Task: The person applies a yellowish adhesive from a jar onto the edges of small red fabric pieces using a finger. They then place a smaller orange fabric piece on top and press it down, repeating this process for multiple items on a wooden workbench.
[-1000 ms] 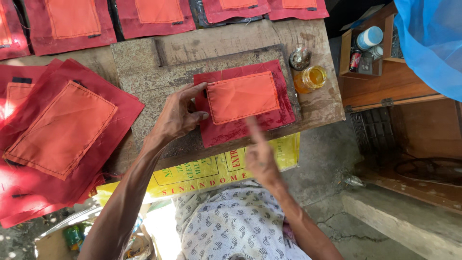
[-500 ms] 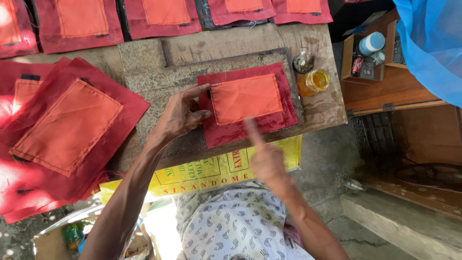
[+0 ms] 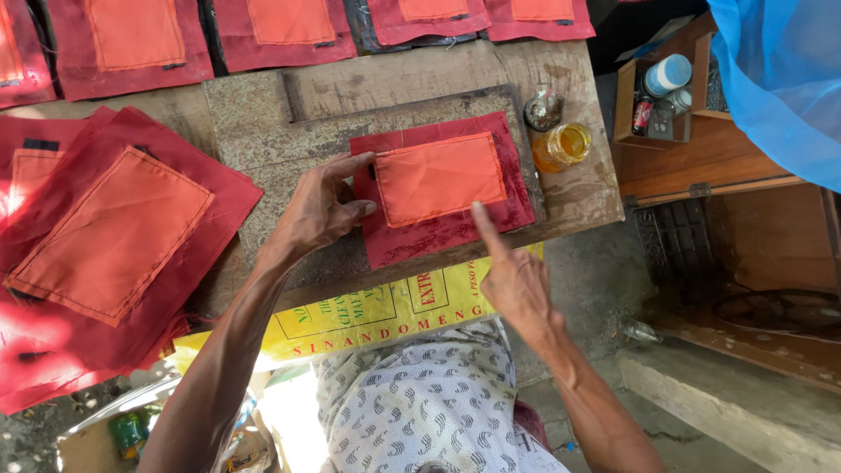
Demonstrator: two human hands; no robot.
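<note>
We look straight down on a worn wooden worktop (image 3: 412,74). At its middle lies a dark red cloth piece (image 3: 442,232) with an orange patch (image 3: 438,178) sewn on its face; it sits on a darker stone-like slab (image 3: 263,114) that rests on the worktop.

Left hand (image 3: 320,210): loosely open, fingers spread, thumb and fingertips pressing the left edge of the red piece and the corner of the orange patch. It grips nothing; it pins the cloth flat.

Right hand (image 3: 517,280): forefinger stretched out, its tip touching the lower right corner of the orange patch; the other fingers are curled in. Nothing is held.

Just right of the cloth stand a small amber glass jar (image 3: 562,144) and, behind it, a dark round lid-like object (image 3: 543,109). To the left lies a stack of like red pieces with orange patches (image 3: 114,232), overlapping. More of them run in a row along the far edge (image 3: 289,26). A yellow printed sack (image 3: 377,311) hangs below the near edge. At far right sit a wooden box with small containers (image 3: 666,88) and a blue plastic sheet (image 3: 780,79).
</note>
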